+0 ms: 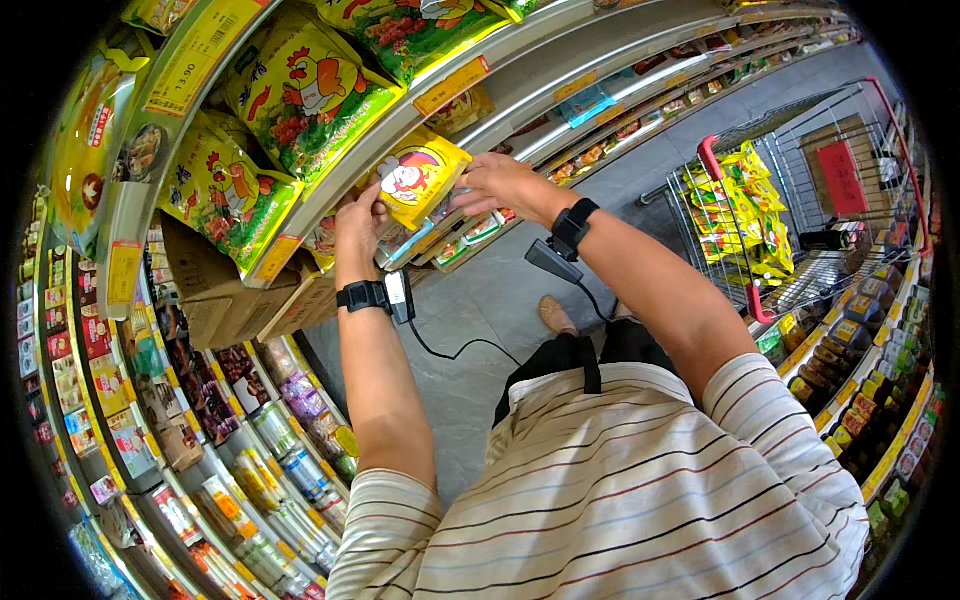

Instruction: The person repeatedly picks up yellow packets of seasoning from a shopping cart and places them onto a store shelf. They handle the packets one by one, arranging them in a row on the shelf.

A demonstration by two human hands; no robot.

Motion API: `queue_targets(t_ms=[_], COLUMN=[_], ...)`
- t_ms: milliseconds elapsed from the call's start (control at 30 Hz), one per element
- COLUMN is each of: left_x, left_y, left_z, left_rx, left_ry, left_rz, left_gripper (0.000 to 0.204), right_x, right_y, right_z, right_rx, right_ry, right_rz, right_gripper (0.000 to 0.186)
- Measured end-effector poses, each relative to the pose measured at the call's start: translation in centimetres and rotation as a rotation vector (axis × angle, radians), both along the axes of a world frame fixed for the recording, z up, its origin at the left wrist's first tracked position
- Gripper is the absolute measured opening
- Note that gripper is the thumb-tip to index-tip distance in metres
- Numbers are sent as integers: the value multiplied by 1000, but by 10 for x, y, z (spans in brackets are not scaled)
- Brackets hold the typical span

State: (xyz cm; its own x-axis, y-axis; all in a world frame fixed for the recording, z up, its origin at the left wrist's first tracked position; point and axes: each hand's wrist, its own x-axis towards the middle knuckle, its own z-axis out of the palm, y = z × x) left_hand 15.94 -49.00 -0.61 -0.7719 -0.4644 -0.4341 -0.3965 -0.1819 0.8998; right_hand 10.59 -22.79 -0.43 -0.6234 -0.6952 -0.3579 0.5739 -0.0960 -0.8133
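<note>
A yellow packet (pixel 420 178) with a round cartoon face on its front is held up before the shelf, tilted, between my two hands. My left hand (pixel 360 222) pinches its lower left edge. At its right edge, the bent fingers of my right hand (pixel 503 187) close on the side of the packet. Just left of it, larger yellow-green bags with a cartoon chicken, such as this bag (pixel 312 92), stand on the shelf (pixel 440 92). Another small yellow packet (pixel 465 108) lies on the shelf behind the held one.
A shopping cart (pixel 708 160) with yellow-green bags (pixel 742 215) and a cardboard box (pixel 838 175) stands at the right. Brown cartons (pixel 225 295) sit below the shelf. Stocked shelves line the left and lower right. Cables run from black wrist straps. Grey tiles (pixel 465 310) cover the floor.
</note>
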Motion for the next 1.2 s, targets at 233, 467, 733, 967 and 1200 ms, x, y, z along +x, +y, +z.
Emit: queue_targets(t_ms=[233,467,733,967,1200], left_x=[-26,-47,-22,0,17], left_y=[10,-35,-14,1,87], left_z=[20,-14,-35,-56,-37], left_rx=[-248,-66,-1261,-1310,-988], left_ry=[44,260,-115,189,235], left_rz=[160,235,-130,-184,-383], left_gripper=[22,33,60,51,46], right_x=[-10,-13,0,33,73], right_y=[-26,-40,-12,40,169], right_z=[-3,-14,-25,-21,-12], right_rx=[-117,-105,-80,-130,-74], right_ry=[-71,-67,-105,-76,-93], right_rz=[-12,41,16,29,-215], right_gripper=[71,72,62,52,43])
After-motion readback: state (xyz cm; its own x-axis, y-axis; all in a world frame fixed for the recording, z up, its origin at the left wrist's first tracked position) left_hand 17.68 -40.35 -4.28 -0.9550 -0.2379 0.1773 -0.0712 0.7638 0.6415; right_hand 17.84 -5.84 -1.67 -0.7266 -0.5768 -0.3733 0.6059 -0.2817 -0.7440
